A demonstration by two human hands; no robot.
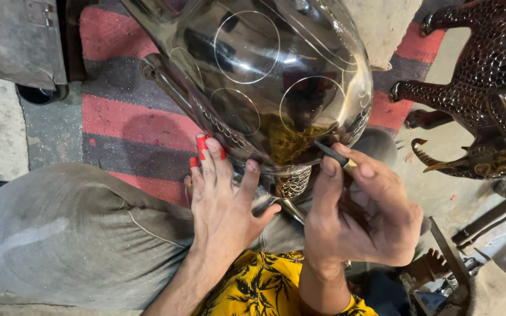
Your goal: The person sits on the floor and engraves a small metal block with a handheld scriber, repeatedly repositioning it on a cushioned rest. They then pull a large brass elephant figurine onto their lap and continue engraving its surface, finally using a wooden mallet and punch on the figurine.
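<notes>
Holding a thin dark tool (336,156) tight in its fingers, the right hand (363,213) points the tool up and to the left, so its tip touches the low side of the big shiny metal pot (265,76), and this hand is the nearer one to that spot. The left hand (224,202) lies flat and open just beside it, fingers spread on the pot's bottom edge, with red tape (201,146) on two fingertips. The pot rests over the grey trouser knee (77,234), above a red and grey striped mat (130,123) on the floor, and a dark carved animal figure (487,88) stands off to the right.
</notes>
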